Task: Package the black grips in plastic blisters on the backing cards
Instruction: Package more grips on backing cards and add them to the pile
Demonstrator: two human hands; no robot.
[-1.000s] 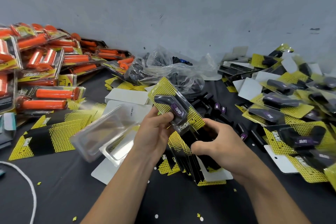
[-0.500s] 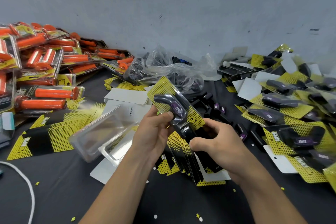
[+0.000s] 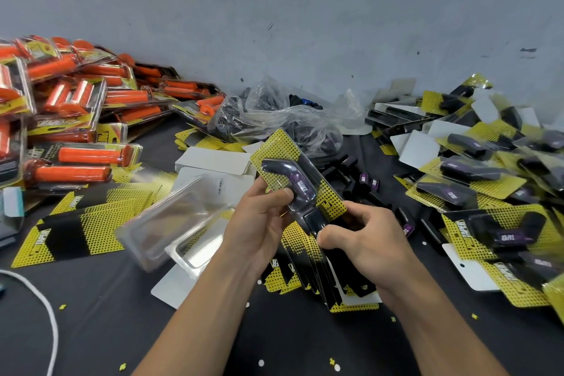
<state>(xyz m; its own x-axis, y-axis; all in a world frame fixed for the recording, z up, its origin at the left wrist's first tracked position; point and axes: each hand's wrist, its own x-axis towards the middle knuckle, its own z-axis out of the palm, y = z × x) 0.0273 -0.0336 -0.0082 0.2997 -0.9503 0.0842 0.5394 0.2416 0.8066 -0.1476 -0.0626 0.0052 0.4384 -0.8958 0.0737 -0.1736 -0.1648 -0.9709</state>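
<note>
Both hands hold one pack up over the dark surface. The pack is a yellow dotted backing card with a clear blister on its front. A black grip with a purple label sits inside the blister. The left hand pinches the backing card from the side, with its thumb on top of the blister and its fingers behind. The right hand has its fingers curled round the low end of the backing card. Under the hands lies a stack of cards. Empty blisters lie to the left. Loose black grips lie near a crumpled plastic bag. Finished black packs are heaped on the right, and orange packs on the left
</note>
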